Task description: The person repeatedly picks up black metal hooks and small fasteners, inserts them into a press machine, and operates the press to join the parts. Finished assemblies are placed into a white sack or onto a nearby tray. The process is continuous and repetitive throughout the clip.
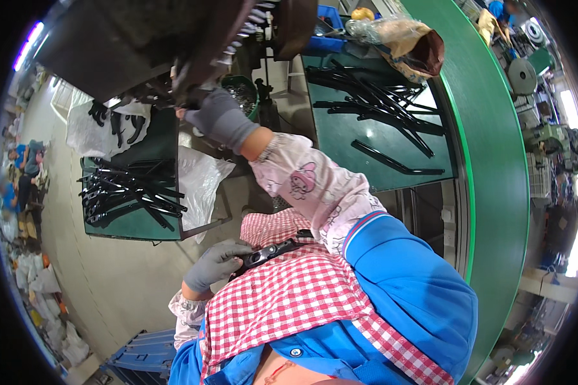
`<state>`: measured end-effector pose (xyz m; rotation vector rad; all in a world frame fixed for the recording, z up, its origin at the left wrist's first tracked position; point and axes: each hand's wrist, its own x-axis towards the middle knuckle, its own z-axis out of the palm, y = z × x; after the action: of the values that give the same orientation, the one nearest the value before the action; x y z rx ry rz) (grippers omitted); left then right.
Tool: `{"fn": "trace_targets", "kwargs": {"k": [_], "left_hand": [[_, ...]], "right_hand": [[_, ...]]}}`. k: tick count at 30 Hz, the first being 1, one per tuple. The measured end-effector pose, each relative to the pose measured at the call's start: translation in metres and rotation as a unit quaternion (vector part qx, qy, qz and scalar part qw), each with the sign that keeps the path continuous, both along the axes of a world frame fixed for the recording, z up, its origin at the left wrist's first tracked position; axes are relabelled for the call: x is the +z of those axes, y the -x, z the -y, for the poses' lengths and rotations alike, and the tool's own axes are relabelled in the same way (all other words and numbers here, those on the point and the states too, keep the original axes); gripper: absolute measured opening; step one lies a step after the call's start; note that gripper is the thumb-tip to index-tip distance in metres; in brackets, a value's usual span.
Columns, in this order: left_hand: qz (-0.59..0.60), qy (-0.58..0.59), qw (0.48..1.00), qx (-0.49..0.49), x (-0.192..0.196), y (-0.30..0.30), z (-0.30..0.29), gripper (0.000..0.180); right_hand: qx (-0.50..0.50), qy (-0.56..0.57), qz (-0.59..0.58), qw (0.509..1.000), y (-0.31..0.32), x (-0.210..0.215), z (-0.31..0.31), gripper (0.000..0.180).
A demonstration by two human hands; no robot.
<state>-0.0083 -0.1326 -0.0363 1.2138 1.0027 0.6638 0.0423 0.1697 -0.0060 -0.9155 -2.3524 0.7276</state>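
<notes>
My left hand (217, 265), in a grey glove with bare fingertips, grips one end of a black metal bar (263, 255) with holes in it. The bar lies across my lap on a red checked apron (282, 282). My right hand (221, 120), gloved alike, reaches forward to the dark machine (148, 38). Its fingers are bent at the machine's lower part, a bare fingertip showing; whatever they pinch is hidden. Just beyond that hand sits a green tub (243, 96) of small metal pieces.
Left, a green table (164, 228) bears a pile of black bars (125, 196) and a plastic bag (93, 135) with black parts. More long black bars (379, 102) lie on the right table (340, 157), near a paper sack (411, 48) and blue bin (327, 25). A green counter (494, 192) runs along the right.
</notes>
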Motion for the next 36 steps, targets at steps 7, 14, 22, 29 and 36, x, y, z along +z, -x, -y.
{"fn": "trace_targets", "kwargs": {"k": [7, 14, 22, 29, 36], "left_hand": [[-0.077, -0.061, 0.975, -0.197, 0.039, -0.057, -0.061, 0.044], [-0.159, -0.109, 0.967, -0.169, 0.040, -0.071, -0.081, 0.043], [-0.075, 0.070, 0.976, 0.194, 0.028, -0.012, -0.054, 0.050], [-0.348, -0.200, 0.913, 0.069, 0.085, 0.009, -0.111, 0.047], [-0.426, -0.327, 0.843, 0.001, 0.111, 0.040, -0.124, 0.048]], "right_hand": [[-0.003, 0.152, 0.033, 0.988, -0.004, 0.043, -0.004, 0.047], [0.032, 0.444, -0.203, 0.872, -0.088, -0.021, -0.024, 0.063], [-0.319, 0.078, 0.409, 0.851, -0.385, -0.150, -0.007, 0.054], [-0.069, 0.017, 0.197, 0.978, -0.310, -0.078, 0.021, 0.024], [0.148, -0.050, 0.182, 0.971, -0.198, 0.086, 0.065, 0.033]]}}
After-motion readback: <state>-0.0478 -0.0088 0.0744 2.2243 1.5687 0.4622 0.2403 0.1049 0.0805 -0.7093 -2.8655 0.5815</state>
